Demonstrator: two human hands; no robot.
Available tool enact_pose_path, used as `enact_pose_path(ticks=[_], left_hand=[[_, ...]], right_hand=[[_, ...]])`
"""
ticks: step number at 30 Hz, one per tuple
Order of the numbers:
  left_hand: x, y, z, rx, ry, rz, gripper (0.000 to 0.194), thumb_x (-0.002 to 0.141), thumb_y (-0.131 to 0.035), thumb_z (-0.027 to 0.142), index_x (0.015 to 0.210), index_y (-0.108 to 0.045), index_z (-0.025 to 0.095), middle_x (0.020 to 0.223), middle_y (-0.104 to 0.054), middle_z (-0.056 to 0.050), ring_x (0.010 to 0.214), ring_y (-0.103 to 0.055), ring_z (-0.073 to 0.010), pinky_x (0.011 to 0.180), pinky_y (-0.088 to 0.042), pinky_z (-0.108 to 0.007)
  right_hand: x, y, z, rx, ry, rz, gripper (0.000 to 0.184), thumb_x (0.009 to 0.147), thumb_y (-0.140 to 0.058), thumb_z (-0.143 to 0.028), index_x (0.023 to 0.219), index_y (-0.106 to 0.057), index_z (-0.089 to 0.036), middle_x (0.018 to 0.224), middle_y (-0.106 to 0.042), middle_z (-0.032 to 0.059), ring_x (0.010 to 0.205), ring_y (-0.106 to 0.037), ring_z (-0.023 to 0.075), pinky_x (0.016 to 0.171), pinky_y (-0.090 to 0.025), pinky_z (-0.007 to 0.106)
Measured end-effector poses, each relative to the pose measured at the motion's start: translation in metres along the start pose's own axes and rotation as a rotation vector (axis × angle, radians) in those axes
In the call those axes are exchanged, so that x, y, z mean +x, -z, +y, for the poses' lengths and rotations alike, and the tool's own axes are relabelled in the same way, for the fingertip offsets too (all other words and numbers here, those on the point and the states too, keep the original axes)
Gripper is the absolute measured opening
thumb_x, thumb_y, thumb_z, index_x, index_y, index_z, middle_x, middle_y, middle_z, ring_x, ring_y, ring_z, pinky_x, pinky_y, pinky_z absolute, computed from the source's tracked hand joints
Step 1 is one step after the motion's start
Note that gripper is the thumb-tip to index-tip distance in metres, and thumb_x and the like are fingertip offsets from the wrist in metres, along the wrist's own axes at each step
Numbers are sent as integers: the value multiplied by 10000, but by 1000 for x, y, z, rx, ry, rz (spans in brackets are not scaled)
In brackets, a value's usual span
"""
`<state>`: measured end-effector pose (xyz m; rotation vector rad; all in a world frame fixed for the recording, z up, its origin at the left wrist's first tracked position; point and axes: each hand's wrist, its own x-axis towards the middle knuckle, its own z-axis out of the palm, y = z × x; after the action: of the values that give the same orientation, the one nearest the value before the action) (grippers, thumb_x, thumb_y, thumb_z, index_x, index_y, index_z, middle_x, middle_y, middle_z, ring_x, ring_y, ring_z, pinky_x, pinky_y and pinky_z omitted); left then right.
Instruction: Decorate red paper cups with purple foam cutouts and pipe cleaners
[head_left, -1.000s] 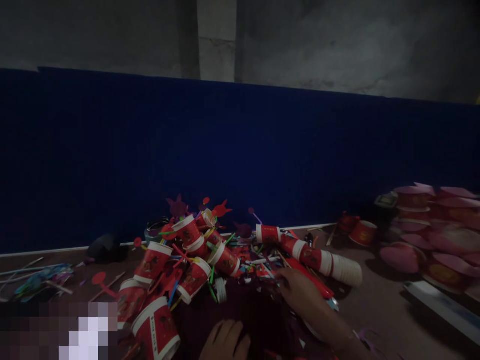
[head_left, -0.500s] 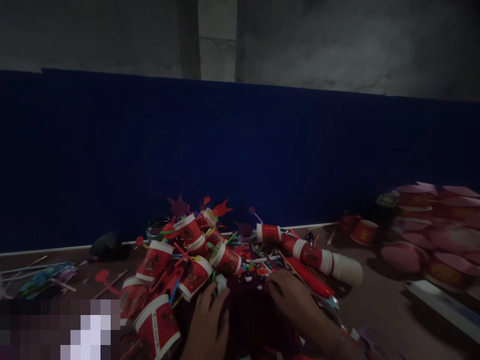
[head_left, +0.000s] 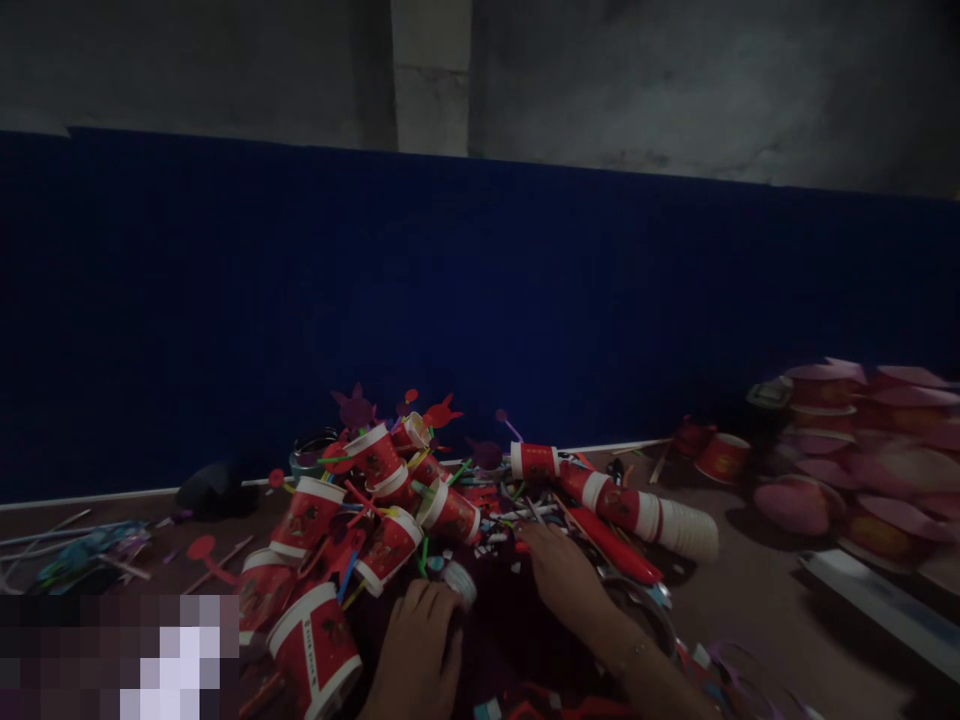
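My left hand [head_left: 424,635] lies palm down with loosely bent fingers, its tips against a whitish round piece [head_left: 459,582] that may be a roll of tape. My right hand [head_left: 559,570] reaches forward over the dark surface, fingers stretched toward small red and white paper scraps [head_left: 495,540]. What lies under its fingertips is hidden. Left of my hands is a heap of red paper cups [head_left: 390,550] with coloured straws and red paper cutouts. A nested row of paper cups [head_left: 686,528] lies on its side beyond my right hand.
A long red packet [head_left: 619,545] lies beside the nested cups. Purple scissors [head_left: 739,670] are at lower right, with a pale flat box [head_left: 877,605] beyond. Pink-topped red cups [head_left: 892,520] are piled at far right. A blue panel [head_left: 480,300] stands behind everything.
My right hand has moved slightly left and forward, its fingers straightening over the scraps. The whitish piece has shifted right and toward me, beside my left fingertips.
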<state>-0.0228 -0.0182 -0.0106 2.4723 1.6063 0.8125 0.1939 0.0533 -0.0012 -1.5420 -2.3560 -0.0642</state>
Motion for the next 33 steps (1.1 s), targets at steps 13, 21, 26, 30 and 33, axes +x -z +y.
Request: enact_pose_path(ticks=[13,21,26,30,33], left_hand=[[8,6,6,-41,135,-89,197,753,-541,160,896,-629,261,1003,-570,-48,964,-505,-234,807,-426,-394],[5,-3,-2,-240,181,14,218,868,-378,228,871,-595,201,1036,-571,-90,999,-504,-227,903,-394,-431],[5,-2,-5,-560,291,65,262,890,-340,363,895,-550,207,990,-560,-74,949,-525,-196,882,-406,-372],[8,15,0,-760,444,194,288,867,-350,438,901,-518,207,951,-564,-63,958,-523,-204,885,-398,-351],[6,22,7,-819,506,189,312,859,-342,475,886,-513,215,909,-565,-42,931,-521,-195,860,-405,-318]], right_hand=[[4,9,-9,-34,37,15,201,817,-459,-112,940,-609,-164,933,-646,90,927,-537,251,793,-386,380],[3,-2,3,-10,18,145,190,830,-440,-107,911,-605,-156,929,-625,121,903,-552,261,803,-418,404],[4,-4,5,71,90,201,288,871,-335,-98,1071,-532,-161,1033,-620,109,971,-565,226,858,-444,385],[3,1,-3,275,115,251,298,917,-309,-192,1178,-454,-198,1123,-584,89,1062,-533,198,901,-445,337],[3,8,-8,477,28,291,233,940,-293,-271,1037,-493,-204,940,-622,65,889,-591,182,769,-490,288]])
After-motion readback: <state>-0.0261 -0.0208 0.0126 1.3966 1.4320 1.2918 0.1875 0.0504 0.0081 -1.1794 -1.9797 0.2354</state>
